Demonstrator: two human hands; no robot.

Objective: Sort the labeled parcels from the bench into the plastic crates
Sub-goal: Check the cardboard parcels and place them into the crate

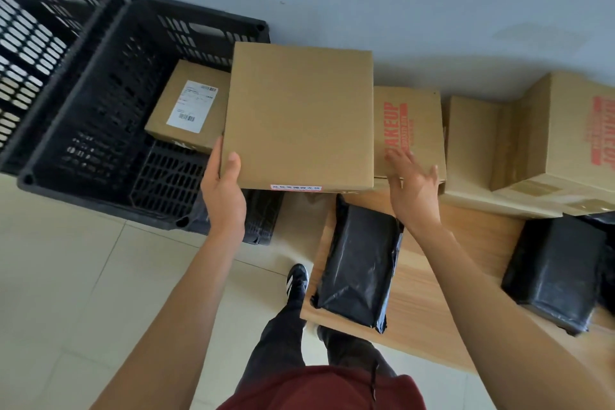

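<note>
With the left hand gripping the near-left corner of the plain cardboard box above the nearer black crate, and the right hand spread and apparently off it, lower it level beside the labelled parcel.

Near crate — labelled box fills its far corner, front floor seemingly open; bench crowded.
</note>
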